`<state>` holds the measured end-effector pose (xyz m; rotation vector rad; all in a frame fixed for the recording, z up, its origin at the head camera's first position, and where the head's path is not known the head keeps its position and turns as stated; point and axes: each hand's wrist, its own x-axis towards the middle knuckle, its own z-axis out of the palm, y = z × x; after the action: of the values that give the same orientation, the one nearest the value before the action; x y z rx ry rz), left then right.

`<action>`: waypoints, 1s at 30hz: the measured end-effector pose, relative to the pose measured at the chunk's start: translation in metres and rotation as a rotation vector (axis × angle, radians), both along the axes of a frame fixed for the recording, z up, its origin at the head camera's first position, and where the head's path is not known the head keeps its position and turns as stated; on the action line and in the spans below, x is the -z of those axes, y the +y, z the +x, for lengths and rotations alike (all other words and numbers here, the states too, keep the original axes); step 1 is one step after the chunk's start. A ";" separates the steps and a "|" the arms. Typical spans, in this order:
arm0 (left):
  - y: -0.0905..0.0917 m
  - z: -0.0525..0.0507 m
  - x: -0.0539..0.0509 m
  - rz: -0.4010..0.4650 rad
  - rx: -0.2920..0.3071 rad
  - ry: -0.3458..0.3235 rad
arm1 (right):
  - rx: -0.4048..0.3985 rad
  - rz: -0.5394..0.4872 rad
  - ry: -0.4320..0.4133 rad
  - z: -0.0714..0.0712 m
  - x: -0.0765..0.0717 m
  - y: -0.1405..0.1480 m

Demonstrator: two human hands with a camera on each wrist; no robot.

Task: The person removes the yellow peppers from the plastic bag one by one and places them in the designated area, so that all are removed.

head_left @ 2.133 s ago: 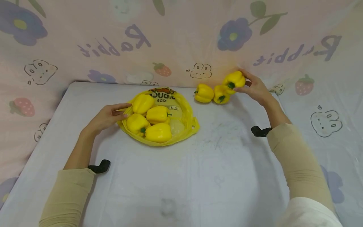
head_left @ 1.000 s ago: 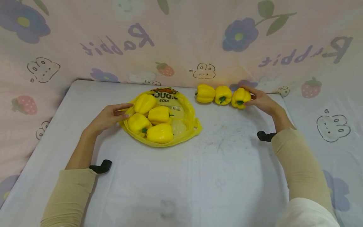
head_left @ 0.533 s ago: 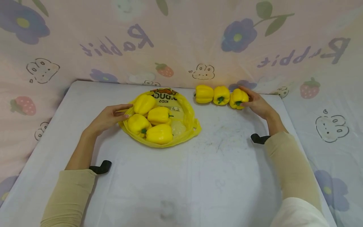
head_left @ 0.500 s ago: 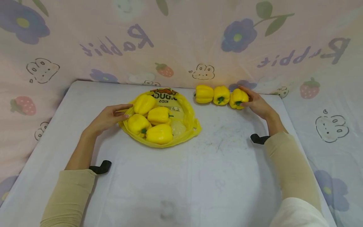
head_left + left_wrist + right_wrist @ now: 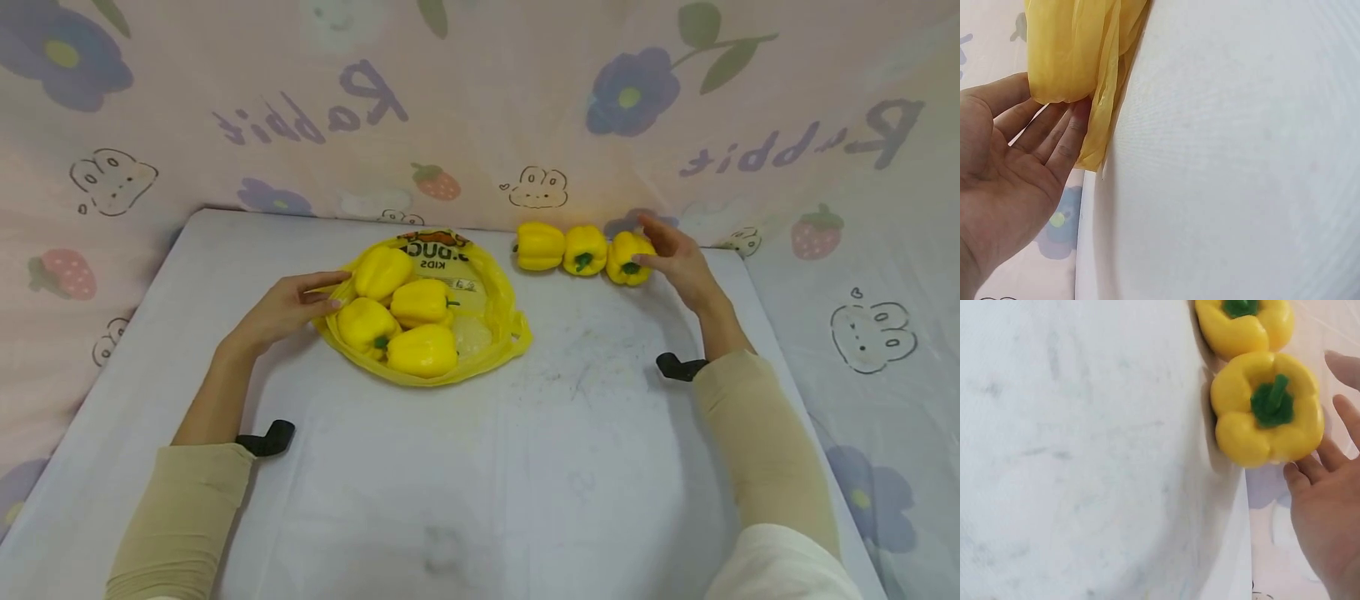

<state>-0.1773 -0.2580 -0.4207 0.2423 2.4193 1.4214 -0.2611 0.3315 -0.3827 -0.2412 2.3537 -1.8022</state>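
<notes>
A yellow plastic bag [image 5: 507, 333] lies with its mouth facing up, several yellow bell peppers [image 5: 422, 351] inside. My left hand [image 5: 281, 312] touches the bag's left side with extended, slightly bent fingers; in the left wrist view the fingertips rest against the yellow film [image 5: 1066, 50]. Along the back edge stand 3 yellow bell peppers in a row: a left one [image 5: 541, 247], a middle one [image 5: 585, 250] and a right one [image 5: 628, 259]. Beside the right pepper is my right hand [image 5: 678, 258], fingers spread and not wrapped round it; the right wrist view shows that pepper [image 5: 1266, 409] resting on the table.
The white-covered table [image 5: 480, 475] meets a patterned curtain [image 5: 465, 108] just behind the peppers. Dark marks stain the cover right of the bag. A clear crumpled piece [image 5: 472, 335] sits in the bag. Each wrist carries a black mount [image 5: 678, 367].
My right hand brought the third pepper down and rightward to the end of the row, then loosened its fingers from it. The left hand and bag have stayed put.
</notes>
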 end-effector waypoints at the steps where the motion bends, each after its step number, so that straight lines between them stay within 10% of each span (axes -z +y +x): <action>1: 0.000 0.000 0.000 0.000 0.002 0.002 | 0.003 -0.008 0.022 0.000 -0.001 -0.001; 12: 0.003 0.001 0.000 0.027 -0.051 0.042 | -0.019 -0.115 0.260 -0.006 -0.009 -0.020; 30: 0.007 0.003 -0.005 -0.002 -0.042 0.042 | -0.204 -0.075 0.322 0.015 -0.028 -0.083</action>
<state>-0.1746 -0.2513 -0.4157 0.2237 2.4734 1.4452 -0.2458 0.2481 -0.3546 -0.8064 2.3559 -1.8698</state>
